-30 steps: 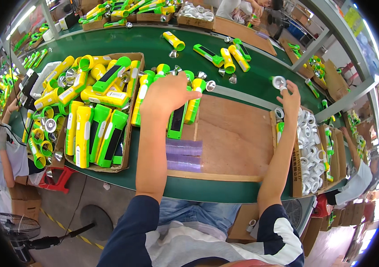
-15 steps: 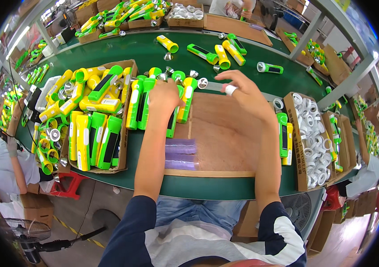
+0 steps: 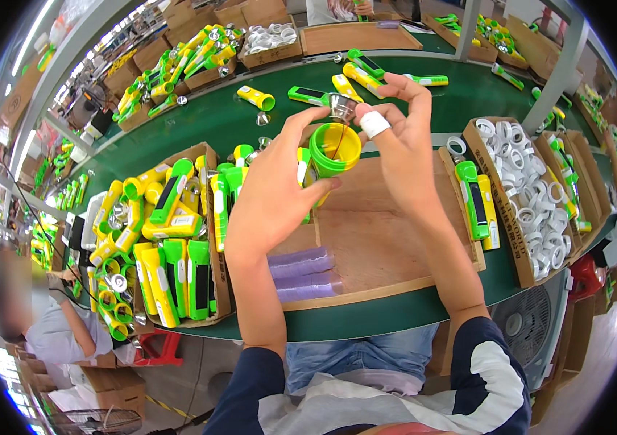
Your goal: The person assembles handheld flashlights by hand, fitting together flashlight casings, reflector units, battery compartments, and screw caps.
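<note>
Flashlight body of yellow and green plastic (image 3: 329, 158), open end facing the viewer, is now raised in the left hand's (image 3: 272, 185) curled grip over the brown wooden board's (image 3: 388, 225) far edge. The right hand (image 3: 401, 134), spread half a second ago, now pinches a silver cone-shaped reflector (image 3: 342, 106) beyond that opening; the parts look wired together but unseated.

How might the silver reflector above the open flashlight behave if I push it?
The silver reflector is small and cup-shaped, so probably light. Its shiny surface may be slippery. A thin wire seems to run from it into the open flashlight, so it might swing tethered rather than roll away.
</note>
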The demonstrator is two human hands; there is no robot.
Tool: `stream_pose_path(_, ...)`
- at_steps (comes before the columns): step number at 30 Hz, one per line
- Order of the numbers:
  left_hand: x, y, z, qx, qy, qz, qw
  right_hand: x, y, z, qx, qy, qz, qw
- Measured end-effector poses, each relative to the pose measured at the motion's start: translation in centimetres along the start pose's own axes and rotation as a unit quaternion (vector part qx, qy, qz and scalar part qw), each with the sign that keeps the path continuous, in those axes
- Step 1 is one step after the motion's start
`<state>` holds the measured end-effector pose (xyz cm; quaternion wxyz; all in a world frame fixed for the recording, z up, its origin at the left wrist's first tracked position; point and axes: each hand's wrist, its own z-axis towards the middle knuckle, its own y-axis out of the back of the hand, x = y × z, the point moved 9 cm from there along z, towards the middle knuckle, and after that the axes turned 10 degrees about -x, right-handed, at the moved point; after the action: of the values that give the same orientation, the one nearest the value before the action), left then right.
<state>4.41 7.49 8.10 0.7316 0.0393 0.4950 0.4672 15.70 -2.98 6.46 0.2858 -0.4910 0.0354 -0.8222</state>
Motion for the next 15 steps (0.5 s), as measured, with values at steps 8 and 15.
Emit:
stream_pose_path(8, -0.1, -0.8, 0.5, -0.012, -0.001, -0.153, 0.988, 2.6, 0.7, 0.5, 0.055, 0.174, -0.085, 0.979)
stream_pose_path(15, -1.5, -3.5, -1.0, 0.075, 0.028, -0.43, 0.899, 8.0, 1.1, -0.8, 0.125, 0.296, -0.043, 0.946)
